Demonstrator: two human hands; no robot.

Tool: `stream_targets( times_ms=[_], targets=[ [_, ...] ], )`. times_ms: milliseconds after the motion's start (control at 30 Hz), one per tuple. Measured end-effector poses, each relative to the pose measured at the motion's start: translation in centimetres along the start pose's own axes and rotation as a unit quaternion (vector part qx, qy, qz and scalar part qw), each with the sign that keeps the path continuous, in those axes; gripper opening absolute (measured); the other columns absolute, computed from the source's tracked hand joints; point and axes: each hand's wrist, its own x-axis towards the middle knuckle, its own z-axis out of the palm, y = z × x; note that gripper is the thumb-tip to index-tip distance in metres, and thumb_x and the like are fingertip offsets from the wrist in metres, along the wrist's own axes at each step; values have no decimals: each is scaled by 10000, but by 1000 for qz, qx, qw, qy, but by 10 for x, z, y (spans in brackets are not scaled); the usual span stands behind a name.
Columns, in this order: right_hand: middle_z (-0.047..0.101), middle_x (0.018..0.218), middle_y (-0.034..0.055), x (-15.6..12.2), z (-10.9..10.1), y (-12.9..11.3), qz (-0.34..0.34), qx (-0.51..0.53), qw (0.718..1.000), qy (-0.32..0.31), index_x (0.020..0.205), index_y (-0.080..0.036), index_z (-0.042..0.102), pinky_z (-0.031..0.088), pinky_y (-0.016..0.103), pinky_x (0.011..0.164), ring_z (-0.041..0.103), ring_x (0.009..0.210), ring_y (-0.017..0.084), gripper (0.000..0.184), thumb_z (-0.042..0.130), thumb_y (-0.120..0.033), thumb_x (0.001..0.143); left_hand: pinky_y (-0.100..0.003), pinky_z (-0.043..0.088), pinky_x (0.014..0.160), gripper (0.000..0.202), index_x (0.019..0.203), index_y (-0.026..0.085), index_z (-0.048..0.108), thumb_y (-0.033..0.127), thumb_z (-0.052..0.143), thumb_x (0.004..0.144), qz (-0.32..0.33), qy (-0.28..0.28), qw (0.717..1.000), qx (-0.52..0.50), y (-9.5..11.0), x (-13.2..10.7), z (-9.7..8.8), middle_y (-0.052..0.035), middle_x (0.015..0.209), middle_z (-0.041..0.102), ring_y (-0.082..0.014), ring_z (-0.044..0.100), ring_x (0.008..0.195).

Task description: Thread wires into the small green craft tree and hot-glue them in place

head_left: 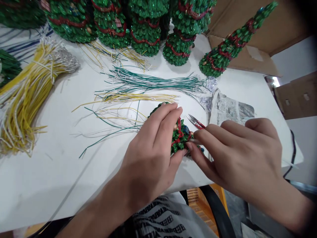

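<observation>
My left hand (153, 148) is wrapped over a small green Christmas-tree ornament (180, 135) with red garland, which lies on the white table (49, 172) near its front edge. My right hand (237, 152) comes in from the right, its fingertips pinched against the ornament's right side; what they pinch is too small to make out. Red-handled thread snips (195, 121) lie on the table just behind my right fingers.
Loose green wires (153, 82) and yellow wires (138, 97) lie spread behind the hands. A thick bundle of yellow and white wires (24, 96) sits at the left. Several finished tree ornaments (146, 33) stand along the back. Newspaper (230, 109) and cardboard (277, 29) are at right.
</observation>
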Motion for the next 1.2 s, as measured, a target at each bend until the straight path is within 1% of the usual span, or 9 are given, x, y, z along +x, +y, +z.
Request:
stream_targets(
  times_ms=[67,200,300,467,600,800,1200],
  targets=[
    [542,575,8,1,0,0,-4,5,1000,-5,649,-207,526,194,368,609,460,566,194,325,477,-326,948,-391,475,1121,554,1348,101,413,154,606,832,1,1,1000,0,0,0,0,-172,1399,506,-265,488,1330],
    [573,596,15,2,0,2,-7,18,1000,-9,659,-201,553,192,369,612,470,560,195,331,475,-347,946,-318,439,1145,564,1344,35,433,141,618,822,7,0,1000,4,0,0,0,-186,1389,506,-233,470,1338],
    [569,584,11,2,1,3,-4,33,999,-11,652,-201,550,194,368,616,477,553,194,342,471,-356,946,-283,412,1157,577,1340,9,447,146,636,812,9,3,1000,4,1,0,0,-191,1379,510,-218,465,1336],
    [583,593,8,1,1,3,4,53,998,-21,668,-197,556,191,361,614,494,547,195,331,465,-350,948,-282,406,1162,582,1353,12,434,144,630,821,10,5,1000,5,1,0,0,-188,1389,503,-212,454,1346],
    [578,584,-5,2,1,4,14,76,996,-32,703,-199,552,193,351,608,509,542,196,327,452,-381,956,-292,415,1157,572,1349,18,438,138,624,821,9,3,1000,2,1,0,0,-187,1387,506,-213,458,1342],
    [567,578,-6,4,-1,3,18,69,997,-38,707,-202,547,202,350,611,519,554,205,294,467,-361,941,-264,396,1158,577,1342,-4,452,139,631,812,11,13,1000,4,0,0,1,-190,1378,510,-201,458,1337],
    [571,588,-9,1,2,3,26,88,995,-42,710,-202,545,214,350,620,534,564,206,309,454,-370,953,-248,381,1160,576,1331,-18,469,149,648,810,16,18,1000,7,1,-1,2,-195,1363,520,-202,467,1329]
  ],
)
